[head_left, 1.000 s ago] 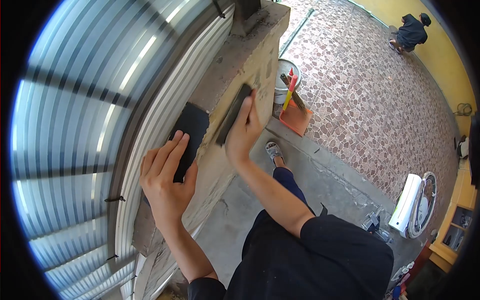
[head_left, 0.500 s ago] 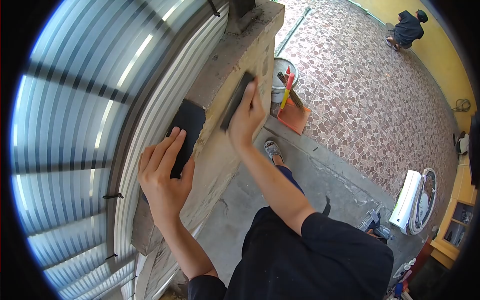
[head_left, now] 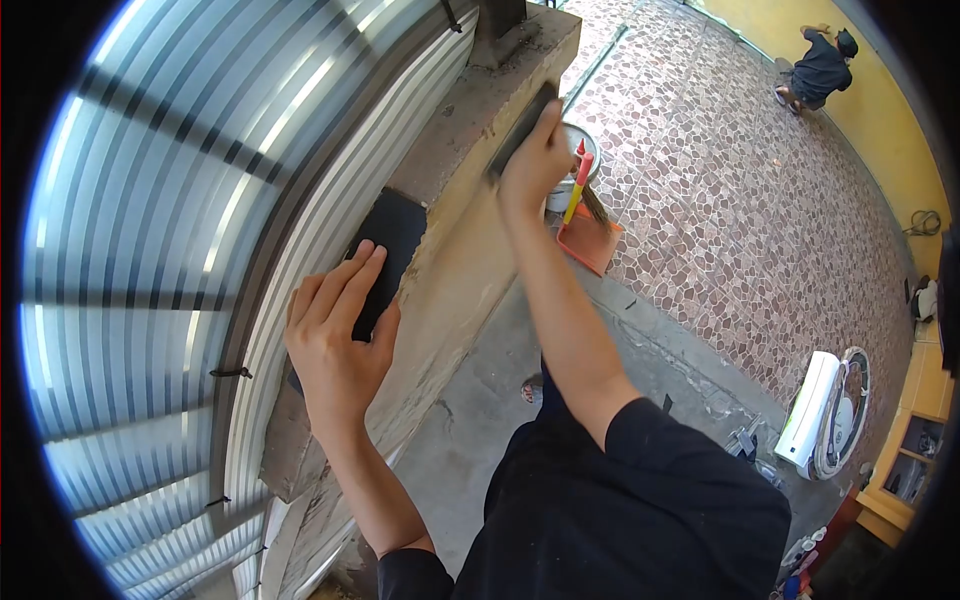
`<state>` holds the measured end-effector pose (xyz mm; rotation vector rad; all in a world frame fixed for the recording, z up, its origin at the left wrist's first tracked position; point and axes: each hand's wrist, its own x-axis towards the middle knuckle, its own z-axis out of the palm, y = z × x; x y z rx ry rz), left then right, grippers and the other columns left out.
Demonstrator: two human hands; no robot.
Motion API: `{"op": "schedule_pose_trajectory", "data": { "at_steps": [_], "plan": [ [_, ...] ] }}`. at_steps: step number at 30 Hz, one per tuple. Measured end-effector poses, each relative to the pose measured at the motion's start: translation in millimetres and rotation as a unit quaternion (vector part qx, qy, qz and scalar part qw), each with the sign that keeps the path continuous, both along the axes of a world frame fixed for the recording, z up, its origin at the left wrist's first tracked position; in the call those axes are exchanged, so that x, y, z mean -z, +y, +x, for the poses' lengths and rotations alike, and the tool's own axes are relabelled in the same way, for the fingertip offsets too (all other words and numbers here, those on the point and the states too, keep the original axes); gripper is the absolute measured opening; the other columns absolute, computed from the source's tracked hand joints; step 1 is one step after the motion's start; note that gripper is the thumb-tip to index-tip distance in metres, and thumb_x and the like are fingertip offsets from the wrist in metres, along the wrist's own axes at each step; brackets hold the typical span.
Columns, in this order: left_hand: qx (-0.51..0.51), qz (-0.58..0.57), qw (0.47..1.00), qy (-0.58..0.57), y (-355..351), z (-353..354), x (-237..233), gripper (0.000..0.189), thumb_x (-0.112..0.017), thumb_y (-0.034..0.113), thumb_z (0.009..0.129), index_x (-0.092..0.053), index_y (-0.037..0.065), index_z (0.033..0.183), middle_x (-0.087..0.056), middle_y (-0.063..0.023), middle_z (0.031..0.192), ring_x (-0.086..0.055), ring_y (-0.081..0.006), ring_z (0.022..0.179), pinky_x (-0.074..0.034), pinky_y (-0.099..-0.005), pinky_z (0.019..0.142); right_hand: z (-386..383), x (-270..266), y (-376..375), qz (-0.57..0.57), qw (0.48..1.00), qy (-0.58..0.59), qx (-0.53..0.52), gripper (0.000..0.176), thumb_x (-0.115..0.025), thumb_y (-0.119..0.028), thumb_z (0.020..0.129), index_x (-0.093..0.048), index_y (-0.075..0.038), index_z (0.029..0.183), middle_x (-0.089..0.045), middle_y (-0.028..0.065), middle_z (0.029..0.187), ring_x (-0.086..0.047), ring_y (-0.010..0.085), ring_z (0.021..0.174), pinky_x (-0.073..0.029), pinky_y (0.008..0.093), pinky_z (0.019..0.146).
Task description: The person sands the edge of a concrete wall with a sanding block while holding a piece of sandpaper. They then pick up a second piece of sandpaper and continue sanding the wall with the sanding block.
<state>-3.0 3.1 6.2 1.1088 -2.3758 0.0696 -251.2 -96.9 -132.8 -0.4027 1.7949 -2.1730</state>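
Observation:
My left hand (head_left: 338,318) lies over a flat black board (head_left: 392,232) on top of the low wall. Its fingers stretch across the board, with the thumb by the wall's near edge. Farther along, my right hand (head_left: 537,165) grips a flat black rectangular tool (head_left: 522,133), slightly blurred, and holds it against the wall's side face. Rough, tan plaster (head_left: 455,205) shows on that side and along the edge beside the board.
Corrugated translucent sheeting (head_left: 190,230) rises left of the wall. Past its far end stand a bucket (head_left: 575,140) and an orange dustpan (head_left: 592,246). A person (head_left: 820,68) crouches by the yellow wall. A white air-conditioner unit (head_left: 808,405) lies on the floor at right.
My right hand has slid the black tool up along the wall face toward its far end. My left hand stays on the board. The crouching person has raised an arm.

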Motion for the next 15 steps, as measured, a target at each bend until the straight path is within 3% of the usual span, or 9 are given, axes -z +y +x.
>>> {"op": "schedule_pose_trajectory", "data": {
  "at_steps": [3, 6, 8, 9, 11, 12, 14, 15],
  "plan": [
    [-0.001, 0.01, 1.0, 0.005, 0.8, 0.5, 0.2, 0.056, -0.085, 0.0, 0.067, -0.082, 0.01, 0.122, -0.08, -0.0046, 0.124, -0.071, -0.0257, 0.099, -0.057, -0.0392, 0.094, 4.0, -1.0, -0.5, -0.002, 1.0, -0.009, 0.022, 0.054, -0.052, -0.038, 0.116, -0.06, 0.003, 0.15, -0.079, 0.0166, 0.109, -0.068, 0.0237, 0.086, -0.054, 0.0356, 0.085],
    [0.002, 0.009, 1.0, 0.007, -1.3, -1.0, -0.5, 0.057, -0.085, 0.0, 0.066, -0.081, 0.01, 0.122, -0.08, -0.0043, 0.124, -0.071, -0.0255, 0.099, -0.057, -0.0391, 0.094, 80.6, 7.7, 39.7, -0.025, 0.995, 0.068, 0.066, 0.054, -0.053, -0.038, 0.116, -0.061, 0.004, 0.149, -0.079, 0.0177, 0.111, -0.07, 0.0237, 0.088, -0.054, 0.0357, 0.084],
    [0.002, 0.008, 1.0, 0.003, -0.1, -0.3, -0.4, 0.058, -0.085, 0.0, 0.066, -0.081, 0.01, 0.122, -0.08, -0.0043, 0.124, -0.071, -0.0253, 0.099, -0.057, -0.0389, 0.094, 109.2, 3.6, 62.3, -0.054, 0.998, 0.019, 0.022, 0.054, -0.052, -0.038, 0.117, -0.069, 0.013, 0.129, -0.074, 0.0129, 0.099, -0.061, 0.0153, 0.088, -0.051, 0.0318, 0.084],
    [0.002, 0.006, 1.0, 0.002, 0.3, 0.0, -0.2, 0.058, -0.085, 0.0, 0.066, -0.081, 0.01, 0.122, -0.08, -0.0043, 0.124, -0.071, -0.0252, 0.099, -0.057, -0.0389, 0.094, 99.9, 3.2, 52.9, -0.054, 0.998, 0.018, 0.022, 0.054, -0.052, -0.038, 0.117, -0.069, 0.013, 0.129, -0.074, 0.0129, 0.099, -0.061, 0.0153, 0.088, -0.051, 0.0318, 0.084],
    [0.004, 0.004, 1.0, 0.0, -0.3, 0.3, -0.2, 0.058, -0.085, 0.0, 0.066, -0.081, 0.01, 0.123, -0.08, -0.0043, 0.124, -0.07, -0.0252, 0.099, -0.057, -0.039, 0.094, 58.8, 2.9, 16.8, -0.067, 0.984, 0.114, 0.121, 0.054, -0.051, -0.037, 0.117, -0.067, 0.011, 0.135, -0.077, 0.016, 0.112, -0.065, 0.0152, 0.095, -0.052, 0.0313, 0.089],
    [0.006, 0.001, 1.0, -0.002, -0.9, 0.8, -0.4, 0.057, -0.085, 0.0, 0.066, -0.081, 0.01, 0.123, -0.08, -0.0043, 0.124, -0.071, -0.0251, 0.099, -0.057, -0.0391, 0.094, 34.0, 0.8, 3.7, -0.067, 0.984, 0.113, 0.122, 0.054, -0.051, -0.037, 0.117, -0.067, 0.011, 0.135, -0.077, 0.016, 0.112, -0.065, 0.0152, 0.095, -0.052, 0.0313, 0.089],
    [0.004, 0.004, 1.0, -0.004, 0.6, 2.6, 0.6, 0.057, -0.084, 0.0, 0.067, -0.081, 0.01, 0.123, -0.08, -0.0044, 0.124, -0.071, -0.025, 0.099, -0.057, -0.0392, 0.094, -4.4, -3.4, -6.3, -0.034, 0.996, 0.071, 0.049, 0.053, -0.055, -0.034, 0.116, -0.06, 0.007, 0.148, -0.073, 0.0238, 0.136, -0.074, 0.022, 0.114, -0.055, 0.0335, 0.095],
    [0.005, 0.005, 1.0, -0.004, -0.8, 1.7, 0.6, 0.057, -0.084, 0.0, 0.067, -0.081, 0.01, 0.123, -0.08, -0.0046, 0.124, -0.071, -0.0251, 0.099, -0.057, -0.0393, 0.094, 0.2, -0.1, -3.4, -0.032, 0.996, 0.072, 0.048, 0.053, -0.055, -0.034, 0.116, -0.06, 0.007, 0.148, -0.073, 0.0238, 0.136, -0.074, 0.022, 0.114, -0.055, 0.0335, 0.095]
  ]
}}
